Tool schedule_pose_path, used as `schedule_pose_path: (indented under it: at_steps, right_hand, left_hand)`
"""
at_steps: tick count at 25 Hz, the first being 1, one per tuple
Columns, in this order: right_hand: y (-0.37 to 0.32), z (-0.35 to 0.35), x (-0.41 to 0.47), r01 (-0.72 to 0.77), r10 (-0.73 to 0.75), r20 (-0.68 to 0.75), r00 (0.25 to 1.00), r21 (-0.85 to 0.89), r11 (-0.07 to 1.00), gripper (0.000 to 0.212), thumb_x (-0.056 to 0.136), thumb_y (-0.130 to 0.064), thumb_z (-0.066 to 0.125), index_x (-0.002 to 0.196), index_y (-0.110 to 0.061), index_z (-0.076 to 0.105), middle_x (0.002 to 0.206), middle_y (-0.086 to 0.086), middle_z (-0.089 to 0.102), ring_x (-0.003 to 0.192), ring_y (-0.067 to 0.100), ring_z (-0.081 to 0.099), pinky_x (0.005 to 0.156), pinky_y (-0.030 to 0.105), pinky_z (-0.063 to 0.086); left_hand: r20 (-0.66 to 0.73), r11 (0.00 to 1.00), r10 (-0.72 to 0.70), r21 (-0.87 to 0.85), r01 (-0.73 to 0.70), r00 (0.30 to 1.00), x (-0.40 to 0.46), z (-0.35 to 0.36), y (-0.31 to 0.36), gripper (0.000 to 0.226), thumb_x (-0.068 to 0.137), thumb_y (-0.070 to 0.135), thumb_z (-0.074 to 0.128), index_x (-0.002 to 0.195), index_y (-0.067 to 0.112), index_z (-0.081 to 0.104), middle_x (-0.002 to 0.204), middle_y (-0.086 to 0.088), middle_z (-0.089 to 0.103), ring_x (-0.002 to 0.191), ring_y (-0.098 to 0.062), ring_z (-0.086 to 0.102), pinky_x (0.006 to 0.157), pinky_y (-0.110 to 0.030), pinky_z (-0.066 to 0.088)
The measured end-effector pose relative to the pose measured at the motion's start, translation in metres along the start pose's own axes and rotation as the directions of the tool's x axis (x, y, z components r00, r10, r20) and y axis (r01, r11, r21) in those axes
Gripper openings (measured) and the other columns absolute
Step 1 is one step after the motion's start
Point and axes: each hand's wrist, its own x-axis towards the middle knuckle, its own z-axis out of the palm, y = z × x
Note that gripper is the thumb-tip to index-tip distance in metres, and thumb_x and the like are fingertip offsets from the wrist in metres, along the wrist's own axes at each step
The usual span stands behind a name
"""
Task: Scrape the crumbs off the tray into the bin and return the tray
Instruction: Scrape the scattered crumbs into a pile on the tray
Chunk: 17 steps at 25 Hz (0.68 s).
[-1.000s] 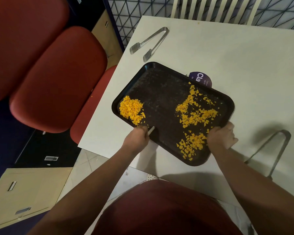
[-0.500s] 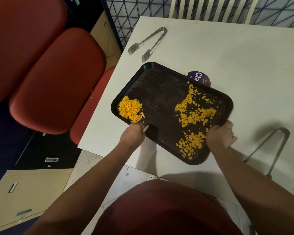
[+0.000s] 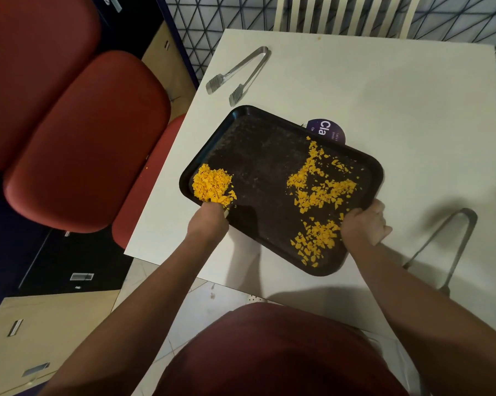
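A black tray [image 3: 264,164] lies at an angle on the white table [image 3: 384,95], close to its near left edge. A heap of orange crumbs [image 3: 212,185] fills the tray's left corner, and scattered crumbs [image 3: 321,190] cover its right half. My left hand [image 3: 209,221] is a closed fist on a small pale scraper, which is almost hidden, and it presses against the near side of the heap. My right hand [image 3: 364,224] grips the tray's near right rim. No bin is in view.
Metal tongs [image 3: 241,72] lie beyond the tray near the table's far left corner. A second pair of tongs [image 3: 446,244] lies right of my right hand. A purple round label [image 3: 326,130] peeks from under the tray's far rim. Red chairs [image 3: 83,144] stand left of the table.
My left hand has slid forward and left along the tray's near rim into the crumb heap, and the scraper tip has slipped out of sight. My right hand keeps its grip.
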Motion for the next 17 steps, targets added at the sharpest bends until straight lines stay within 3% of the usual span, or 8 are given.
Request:
schedule_pose_path:
  at_steps: [4, 6, 9, 13, 17]
  right_hand:
    - [-0.001, -0.006, -0.002, -0.001, 0.001, 0.027, 1.000, 0.027, 1.000, 0.041, 0.090, -0.016, 0.038, 0.129, -0.006, 0.038, 0.117, 0.020, 0.056, 0.107, 0.037, 0.054, 0.093, 0.039, 0.028]
    - [-0.001, -0.010, -0.002, -0.010, 0.006, 0.054, 0.999, 0.061, 0.998, 0.038, 0.091, -0.018, 0.038, 0.127, -0.007, 0.040, 0.116, 0.018, 0.057, 0.107, 0.036, 0.054, 0.094, 0.039, 0.029]
    - [-0.005, -0.017, 0.003, -0.074, 0.062, 0.098, 0.993, 0.122, 0.990, 0.035, 0.094, -0.021, 0.035, 0.125, -0.008, 0.045, 0.119, 0.017, 0.057, 0.111, 0.035, 0.052, 0.098, 0.039, 0.028]
    - [-0.007, -0.031, 0.009, -0.105, 0.076, 0.176, 0.981, 0.160, 0.981, 0.035, 0.093, -0.019, 0.038, 0.125, -0.009, 0.051, 0.122, 0.016, 0.057, 0.114, 0.036, 0.052, 0.100, 0.043, 0.036]
    - [-0.005, -0.042, 0.010, -0.087, 0.042, 0.223, 0.974, 0.194, 0.977, 0.033, 0.088, -0.021, 0.045, 0.117, -0.012, 0.059, 0.116, 0.012, 0.062, 0.106, 0.034, 0.057, 0.092, 0.042, 0.047]
  left_hand:
    - [-0.059, 0.964, 0.205, -0.159, -0.212, 0.977, -0.005, 0.006, 0.018, 0.019, 0.092, 0.010, 0.045, 0.093, -0.001, 0.060, 0.090, -0.022, 0.063, 0.085, -0.039, 0.059, 0.062, -0.033, 0.037]
    - [-0.028, 0.937, 0.293, -0.192, -0.293, 0.956, -0.006, 0.018, 0.029, 0.017, 0.090, 0.008, 0.047, 0.097, 0.002, 0.061, 0.094, -0.020, 0.064, 0.089, -0.036, 0.060, 0.069, -0.035, 0.044]
    - [0.096, 0.928, 0.367, -0.111, -0.357, 0.925, -0.005, 0.034, 0.052, 0.023, 0.091, 0.009, 0.048, 0.111, 0.010, 0.059, 0.112, -0.013, 0.060, 0.100, -0.031, 0.059, 0.084, -0.037, 0.047]
    - [0.022, 0.884, 0.452, 0.126, -0.451, 0.892, -0.005, 0.043, 0.081, 0.025, 0.095, 0.020, 0.042, 0.118, 0.018, 0.053, 0.116, -0.005, 0.056, 0.101, -0.029, 0.059, 0.078, -0.036, 0.047]
    - [0.053, 0.872, 0.458, 0.165, -0.460, 0.887, -0.002, 0.051, 0.091, 0.024, 0.096, 0.017, 0.041, 0.117, 0.012, 0.052, 0.114, -0.008, 0.055, 0.103, -0.028, 0.057, 0.078, -0.037, 0.047]
